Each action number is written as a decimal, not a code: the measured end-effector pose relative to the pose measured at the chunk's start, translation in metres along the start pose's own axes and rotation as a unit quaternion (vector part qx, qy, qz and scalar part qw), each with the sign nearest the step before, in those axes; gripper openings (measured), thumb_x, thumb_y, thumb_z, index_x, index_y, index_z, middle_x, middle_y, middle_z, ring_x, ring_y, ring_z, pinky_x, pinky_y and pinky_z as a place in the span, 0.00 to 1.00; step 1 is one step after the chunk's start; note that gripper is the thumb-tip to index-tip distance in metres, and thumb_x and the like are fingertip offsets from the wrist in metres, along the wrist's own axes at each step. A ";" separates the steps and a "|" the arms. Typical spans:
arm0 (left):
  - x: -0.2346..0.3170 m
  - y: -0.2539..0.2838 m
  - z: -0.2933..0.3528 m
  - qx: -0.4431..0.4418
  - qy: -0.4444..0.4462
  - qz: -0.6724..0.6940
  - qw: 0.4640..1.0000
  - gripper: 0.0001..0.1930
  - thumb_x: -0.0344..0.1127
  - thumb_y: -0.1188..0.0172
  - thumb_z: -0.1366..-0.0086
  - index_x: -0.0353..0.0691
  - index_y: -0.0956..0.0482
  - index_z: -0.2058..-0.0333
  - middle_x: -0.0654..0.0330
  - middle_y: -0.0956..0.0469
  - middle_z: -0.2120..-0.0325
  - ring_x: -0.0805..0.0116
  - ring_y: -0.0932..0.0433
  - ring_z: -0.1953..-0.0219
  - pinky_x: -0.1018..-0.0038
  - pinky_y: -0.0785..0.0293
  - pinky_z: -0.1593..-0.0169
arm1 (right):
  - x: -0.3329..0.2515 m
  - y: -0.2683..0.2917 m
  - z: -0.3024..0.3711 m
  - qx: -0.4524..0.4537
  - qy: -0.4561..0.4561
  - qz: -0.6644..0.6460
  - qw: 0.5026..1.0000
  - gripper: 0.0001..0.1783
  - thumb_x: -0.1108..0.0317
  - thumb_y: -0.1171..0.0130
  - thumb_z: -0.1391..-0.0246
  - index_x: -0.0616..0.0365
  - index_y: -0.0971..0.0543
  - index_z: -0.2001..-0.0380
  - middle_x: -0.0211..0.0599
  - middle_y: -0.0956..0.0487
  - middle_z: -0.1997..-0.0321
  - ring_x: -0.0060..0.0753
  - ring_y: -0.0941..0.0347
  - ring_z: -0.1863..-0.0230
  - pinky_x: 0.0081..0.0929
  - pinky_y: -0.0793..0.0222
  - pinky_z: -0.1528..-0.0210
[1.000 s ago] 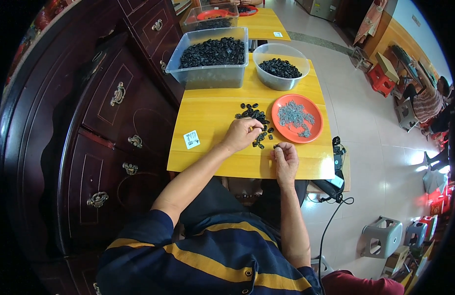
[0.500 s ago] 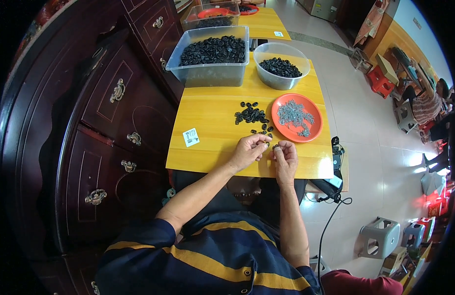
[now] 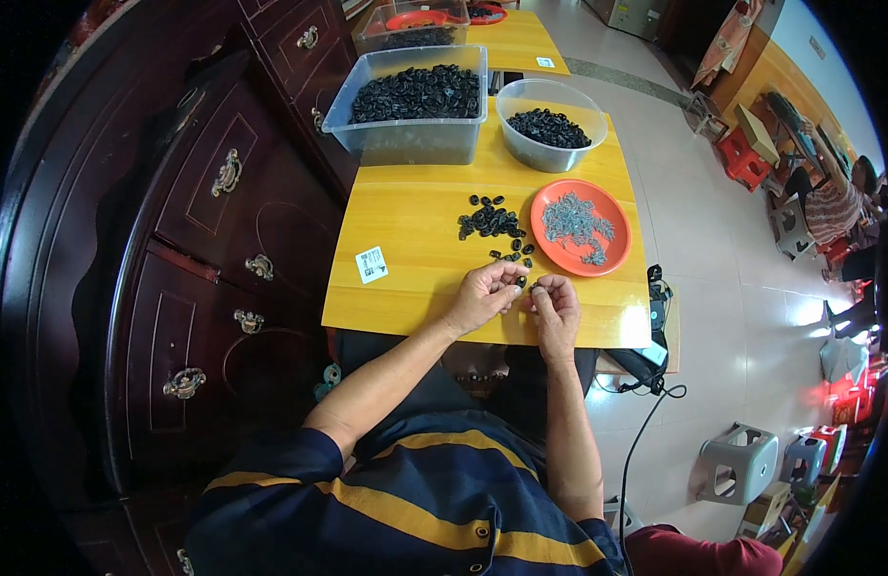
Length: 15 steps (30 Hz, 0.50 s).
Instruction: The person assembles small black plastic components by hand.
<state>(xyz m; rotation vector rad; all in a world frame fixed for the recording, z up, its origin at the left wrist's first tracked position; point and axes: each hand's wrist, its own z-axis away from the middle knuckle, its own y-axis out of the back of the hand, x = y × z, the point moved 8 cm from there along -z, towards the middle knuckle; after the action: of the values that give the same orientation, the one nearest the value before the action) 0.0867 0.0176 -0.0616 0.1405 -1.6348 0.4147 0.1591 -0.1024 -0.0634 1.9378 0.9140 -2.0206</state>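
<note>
Over the near edge of the yellow table, my left hand pinches a small black oval piece between thumb and fingertips. Close beside it, my right hand is closed in a pinch; what lies between its fingertips is too small to make out. Just beyond my fingers is a loose cluster of black oval pieces, with a few strays trailing toward me. To their right sits an orange-red plate with a heap of tiny silvery-grey parts on it.
At the table's far side stand a clear rectangular bin and a clear round tub, both holding black pieces. A white sticker is on the yellow tabletop. Dark wooden cabinets line my left. Grey stools stand at right.
Both hands stay almost in place, fingertips near each other. The black piece in my left fingers now shows more clearly. The whole view has shifted very slightly.
</note>
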 end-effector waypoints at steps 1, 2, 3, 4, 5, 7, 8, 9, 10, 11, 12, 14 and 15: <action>-0.001 0.000 0.000 -0.001 -0.001 -0.002 1.000 0.15 0.24 0.44 0.35 0.38 0.25 0.50 0.68 0.25 0.65 0.85 0.30 0.74 0.85 0.30 0.71 | 0.001 0.000 0.000 0.000 0.000 0.001 1.000 0.04 0.78 0.47 0.40 0.61 0.28 0.61 0.26 0.27 0.68 0.16 0.30 0.69 0.16 0.31 0.64; -0.001 0.001 0.000 -0.001 -0.001 -0.001 1.000 0.15 0.24 0.44 0.35 0.38 0.25 0.50 0.68 0.25 0.65 0.85 0.30 0.74 0.85 0.30 0.71 | 0.003 0.001 -0.001 -0.001 -0.004 0.004 1.000 0.04 0.78 0.47 0.40 0.61 0.28 0.62 0.26 0.27 0.68 0.16 0.30 0.69 0.16 0.31 0.65; 0.000 0.000 0.001 -0.003 -0.004 0.003 1.000 0.15 0.24 0.44 0.35 0.38 0.25 0.50 0.68 0.25 0.65 0.85 0.30 0.74 0.85 0.30 0.71 | 0.003 0.001 -0.002 -0.001 -0.007 0.008 1.000 0.04 0.78 0.47 0.40 0.61 0.28 0.62 0.26 0.27 0.68 0.16 0.30 0.69 0.16 0.31 0.65; 0.001 0.000 0.001 -0.005 -0.006 0.008 1.000 0.15 0.24 0.44 0.35 0.38 0.25 0.50 0.68 0.25 0.65 0.85 0.30 0.74 0.85 0.30 0.71 | 0.003 0.001 -0.002 -0.001 -0.007 0.009 1.000 0.04 0.78 0.47 0.40 0.61 0.28 0.62 0.26 0.27 0.68 0.16 0.30 0.69 0.16 0.31 0.65; 0.000 0.000 0.001 -0.005 -0.006 0.008 1.000 0.15 0.24 0.44 0.35 0.38 0.25 0.50 0.68 0.25 0.65 0.85 0.30 0.74 0.85 0.30 0.71 | 0.003 0.001 -0.001 -0.004 -0.005 0.009 1.000 0.04 0.78 0.47 0.40 0.61 0.28 0.62 0.26 0.27 0.68 0.16 0.30 0.69 0.16 0.31 0.65; -0.001 0.002 0.000 -0.004 0.000 0.013 1.000 0.14 0.24 0.43 0.36 0.38 0.26 0.51 0.68 0.25 0.66 0.84 0.29 0.75 0.84 0.29 0.71 | 0.002 0.000 -0.001 -0.008 -0.003 0.010 1.000 0.04 0.78 0.47 0.40 0.61 0.28 0.62 0.26 0.26 0.67 0.16 0.30 0.69 0.16 0.32 0.65; -0.001 0.002 0.000 -0.004 0.000 0.013 1.000 0.14 0.24 0.43 0.36 0.38 0.26 0.51 0.68 0.25 0.66 0.84 0.29 0.75 0.84 0.29 0.71 | 0.002 0.001 -0.001 -0.004 -0.007 0.007 1.000 0.04 0.78 0.47 0.40 0.61 0.28 0.62 0.27 0.27 0.67 0.16 0.30 0.69 0.16 0.31 0.65; 0.000 0.003 -0.001 0.004 -0.004 0.023 1.000 0.13 0.23 0.43 0.37 0.37 0.26 0.53 0.67 0.25 0.67 0.85 0.30 0.75 0.84 0.30 0.72 | 0.002 0.002 -0.001 0.000 -0.010 0.004 1.000 0.04 0.78 0.47 0.40 0.61 0.28 0.62 0.27 0.27 0.68 0.16 0.29 0.69 0.16 0.31 0.65; 0.002 0.003 -0.001 0.012 -0.007 0.032 0.999 0.12 0.23 0.43 0.37 0.36 0.27 0.55 0.67 0.25 0.69 0.86 0.30 0.76 0.85 0.30 0.74 | 0.002 0.002 -0.001 0.000 -0.009 0.004 1.000 0.04 0.78 0.47 0.40 0.61 0.28 0.62 0.27 0.27 0.68 0.16 0.29 0.69 0.16 0.31 0.65; 0.003 0.002 -0.002 0.012 -0.008 0.032 0.999 0.12 0.23 0.43 0.37 0.36 0.27 0.55 0.67 0.25 0.69 0.86 0.30 0.76 0.85 0.30 0.74 | 0.003 0.002 -0.002 0.005 -0.008 -0.003 1.000 0.04 0.78 0.47 0.40 0.61 0.28 0.62 0.27 0.27 0.67 0.17 0.29 0.69 0.17 0.32 0.65; 0.002 0.003 -0.003 0.022 0.005 0.040 0.999 0.10 0.23 0.42 0.38 0.37 0.28 0.57 0.67 0.25 0.70 0.86 0.29 0.76 0.84 0.29 0.74 | 0.003 0.003 -0.002 0.010 -0.005 -0.010 1.000 0.05 0.78 0.46 0.41 0.61 0.28 0.62 0.27 0.27 0.67 0.17 0.29 0.69 0.17 0.32 0.65; 0.002 0.002 -0.003 0.031 0.015 0.047 0.998 0.09 0.24 0.42 0.38 0.37 0.29 0.59 0.66 0.25 0.71 0.85 0.28 0.77 0.84 0.29 0.74 | 0.005 0.004 -0.002 0.016 0.001 -0.022 1.000 0.05 0.77 0.46 0.41 0.60 0.28 0.61 0.26 0.26 0.68 0.17 0.29 0.70 0.16 0.33 0.66; 0.001 -0.001 -0.003 0.041 0.023 0.036 0.998 0.09 0.24 0.41 0.38 0.38 0.30 0.61 0.67 0.26 0.72 0.84 0.28 0.77 0.83 0.29 0.74 | 0.004 0.006 -0.003 0.023 0.007 -0.035 0.999 0.05 0.77 0.45 0.41 0.59 0.28 0.61 0.26 0.26 0.68 0.16 0.29 0.70 0.14 0.34 0.66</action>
<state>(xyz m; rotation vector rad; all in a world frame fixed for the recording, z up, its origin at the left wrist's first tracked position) 0.0895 0.0184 -0.0600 0.1317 -1.5821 0.5367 0.1640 -0.1040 -0.0689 1.9740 0.9592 -2.0866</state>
